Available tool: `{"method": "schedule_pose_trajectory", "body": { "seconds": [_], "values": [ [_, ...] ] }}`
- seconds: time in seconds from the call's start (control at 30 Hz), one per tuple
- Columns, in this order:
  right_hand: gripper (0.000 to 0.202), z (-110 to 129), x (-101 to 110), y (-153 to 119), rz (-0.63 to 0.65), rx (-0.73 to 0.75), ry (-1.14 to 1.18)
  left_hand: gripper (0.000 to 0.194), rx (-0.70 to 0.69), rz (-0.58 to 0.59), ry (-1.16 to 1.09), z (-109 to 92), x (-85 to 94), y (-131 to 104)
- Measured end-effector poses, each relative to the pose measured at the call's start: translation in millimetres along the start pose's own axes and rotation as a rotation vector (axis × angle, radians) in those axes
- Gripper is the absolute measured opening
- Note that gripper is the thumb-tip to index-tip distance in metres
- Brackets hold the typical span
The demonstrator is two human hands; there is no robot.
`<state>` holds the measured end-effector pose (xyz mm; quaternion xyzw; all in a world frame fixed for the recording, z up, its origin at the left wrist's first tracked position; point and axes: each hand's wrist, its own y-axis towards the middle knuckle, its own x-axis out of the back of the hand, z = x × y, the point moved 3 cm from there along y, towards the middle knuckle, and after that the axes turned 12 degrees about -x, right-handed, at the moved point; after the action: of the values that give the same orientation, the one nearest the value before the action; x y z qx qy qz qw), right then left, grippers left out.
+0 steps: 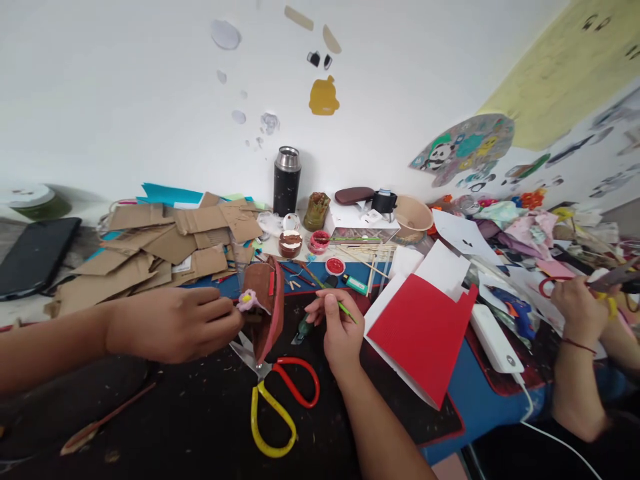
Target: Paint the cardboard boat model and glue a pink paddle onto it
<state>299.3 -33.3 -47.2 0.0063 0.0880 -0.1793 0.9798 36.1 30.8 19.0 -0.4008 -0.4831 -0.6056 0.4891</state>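
Note:
My left hand [183, 323] is closed at the left edge of a brown and pink craft piece [270, 310]. A small pink flower with a yellow centre [247, 300] shows at its fingertips; whether the fingers pinch it is hard to tell. My right hand [343, 330] holds a thin green stick [347, 312] between thumb and fingers. Below the craft piece lie scissors [273, 397] with one red and one yellow handle, blades partly under it. A dark green cutter [303, 328] rests between my hands.
Cardboard scraps [150, 247] are piled at left, near a black phone [37, 257]. Behind stand a black flask [287, 181] and paint jars [290, 244]. Red card [423, 333] and a white power strip [495, 339] lie right. Another person's hands [580, 307] hold scissors there.

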Motion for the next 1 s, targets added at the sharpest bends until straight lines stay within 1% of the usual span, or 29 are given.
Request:
{"method": "schedule_pose_trajectory", "body": {
  "seconds": [0.03,0.1,0.27,0.33,0.4,0.5,0.67,0.77,0.83,0.93,1.0],
  "values": [
    [0.033,0,0,0,0.002,0.001,-0.003,0.026,-0.082,-0.004,0.042,-2,6.8,5],
    [0.034,0,0,0,0.007,0.000,-0.008,0.027,-0.156,0.003,0.098,-6,17.4,11],
    [0.036,0,0,0,0.009,-0.009,-0.008,0.032,-0.143,0.023,0.175,-13,30.7,18],
    [0.036,1,-1,-1,0.011,-0.005,0.001,0.029,-0.138,0.033,0.205,-16,33.9,20],
    [0.036,2,-1,-1,0.016,-0.002,0.009,0.023,-0.104,0.038,0.228,-19,36.2,21],
    [0.036,3,-1,-1,0.021,-0.003,0.007,0.015,-0.029,0.094,0.276,-26,33.5,21],
    [0.037,3,-2,-2,0.023,-0.012,0.008,0.017,0.075,0.236,0.382,-41,19.9,21],
    [0.035,3,-2,-3,0.032,-0.011,0.025,0.022,0.159,0.322,0.373,-47,15.2,27],
    [0.035,4,-2,-4,0.039,-0.004,0.031,0.019,0.197,0.365,0.337,-49,12.7,32],
    [0.038,5,-2,-4,0.047,0.008,0.035,0.011,0.249,0.366,0.297,-50,8.3,43],
    [0.040,5,-1,-3,0.051,0.012,0.045,0.009,0.268,0.359,0.272,-49,4.1,50]
  ]
}}
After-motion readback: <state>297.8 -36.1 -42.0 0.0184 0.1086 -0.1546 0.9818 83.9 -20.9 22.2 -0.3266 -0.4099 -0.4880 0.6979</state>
